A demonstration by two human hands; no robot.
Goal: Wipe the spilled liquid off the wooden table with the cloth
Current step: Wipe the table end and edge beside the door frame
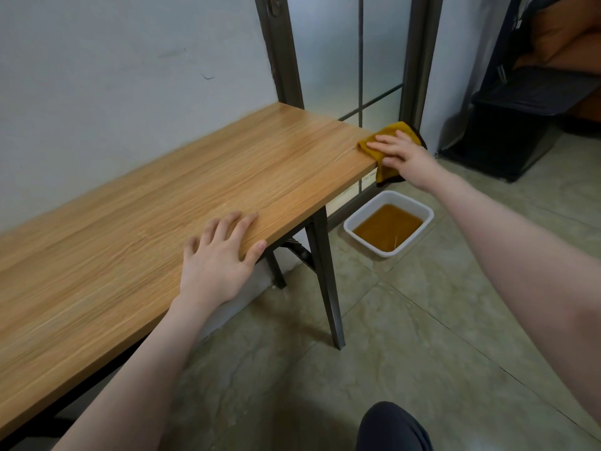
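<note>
No writing or label shows anywhere; your right hand point(398, 151) lies with fingers straight and slightly spread, pressing the mustard-yellow, dark-edged cloth point(388, 148) onto the far right corner of the worktop point(162, 203), where the soft, crumpled fabric drapes over the end edge and hangs down. Your left hand point(218, 258) rests flat with fingers spread on the near edge, thumb over the rim, on smooth wood-grain boards whose long axis runs from lower left to upper right. A white rectangular tub point(388, 224) of brown liquid sits on the tiled floor point(422, 320) below the cloth.
</note>
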